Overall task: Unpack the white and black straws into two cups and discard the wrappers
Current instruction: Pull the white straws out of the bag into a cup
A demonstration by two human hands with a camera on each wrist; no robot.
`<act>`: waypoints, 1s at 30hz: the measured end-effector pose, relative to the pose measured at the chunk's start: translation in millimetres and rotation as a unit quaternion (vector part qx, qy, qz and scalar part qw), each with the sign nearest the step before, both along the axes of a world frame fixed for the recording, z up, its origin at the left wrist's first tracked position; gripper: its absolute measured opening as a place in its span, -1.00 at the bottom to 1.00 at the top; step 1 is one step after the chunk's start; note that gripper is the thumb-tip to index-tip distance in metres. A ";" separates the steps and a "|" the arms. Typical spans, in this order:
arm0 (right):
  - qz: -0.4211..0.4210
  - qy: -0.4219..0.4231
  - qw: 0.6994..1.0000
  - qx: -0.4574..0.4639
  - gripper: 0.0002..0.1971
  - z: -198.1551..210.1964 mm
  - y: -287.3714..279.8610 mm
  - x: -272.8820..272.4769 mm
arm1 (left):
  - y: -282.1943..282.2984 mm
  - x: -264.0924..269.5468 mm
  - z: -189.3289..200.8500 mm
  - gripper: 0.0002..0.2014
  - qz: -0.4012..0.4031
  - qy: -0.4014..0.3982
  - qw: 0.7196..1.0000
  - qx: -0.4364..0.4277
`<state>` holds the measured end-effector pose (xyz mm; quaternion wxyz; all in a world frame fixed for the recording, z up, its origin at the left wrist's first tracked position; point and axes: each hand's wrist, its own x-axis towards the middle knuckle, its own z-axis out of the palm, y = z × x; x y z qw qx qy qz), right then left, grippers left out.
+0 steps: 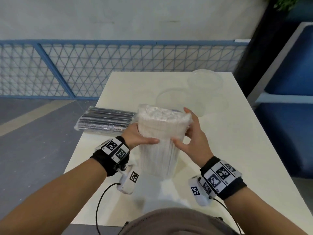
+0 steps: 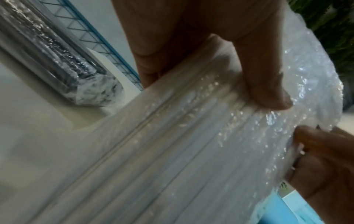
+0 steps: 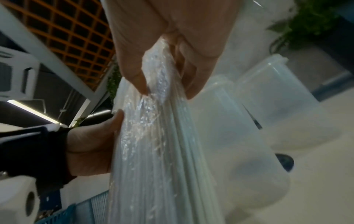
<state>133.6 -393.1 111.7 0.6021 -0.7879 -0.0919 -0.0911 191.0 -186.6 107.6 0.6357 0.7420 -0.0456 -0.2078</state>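
Note:
A pack of white straws (image 1: 160, 141) in clear wrapper stands upright above the white table (image 1: 237, 150), held between both hands. My left hand (image 1: 140, 138) grips its left side, thumb across the front (image 2: 268, 84). My right hand (image 1: 188, 134) pinches the crinkled wrapper (image 3: 153, 84) near the top on the right side. The pack of black straws (image 1: 106, 122) lies flat on the table's left edge, also wrapped (image 2: 57, 57). Two clear plastic cups (image 3: 239, 144) (image 3: 283, 103) stand behind the white pack; in the head view they are faint (image 1: 205, 80).
A blue mesh fence (image 1: 101, 65) runs behind the table. A blue bench or frame (image 1: 288, 99) stands to the right. The floor drops off at the table's left edge.

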 end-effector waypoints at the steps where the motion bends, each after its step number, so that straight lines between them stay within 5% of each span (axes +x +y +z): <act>1: -0.007 -0.028 1.000 -0.003 -0.12 1.7 -1.7 -0.4 | -1.4 0.5 0.2 -0.18 -0.003 -0.001 1.000 0.007; 4: -0.035 -0.141 0.982 -0.124 -0.18 -0.6 -7.2 0.2 | -2.3 1.9 2.6 -0.25 -0.019 0.003 1.000 0.019; 7: -0.057 -0.243 0.934 -0.255 -0.54 -3.1 -12.2 5.3 | -3.6 1.9 5.8 -0.27 -0.035 0.004 0.999 0.029; 10: -0.040 -0.329 0.900 -0.283 -0.89 3.0 -12.4 14.6 | -8.1 2.1 7.6 -0.22 -0.039 -0.004 0.999 0.026; 12: -0.032 -0.348 0.892 -0.285 -0.84 7.5 -10.7 19.2 | -10.7 2.6 6.5 -0.21 -0.034 -0.013 0.999 0.027; 24: -0.096 -0.131 0.986 -0.041 -0.90 51.4 -6.2 36.8 | -13.0 -0.7 10.7 -0.21 -0.017 -0.046 0.998 0.045; 27: -0.122 -0.112 0.985 0.044 -0.83 77.1 -7.9 46.0 | -11.4 -7.2 11.8 -0.28 -0.020 -0.059 0.997 0.036; 30: -0.135 -0.078 0.987 0.034 -0.87 93.2 -14.5 60.6 | -7.5 -11.9 11.0 -0.23 -0.030 -0.078 0.996 0.032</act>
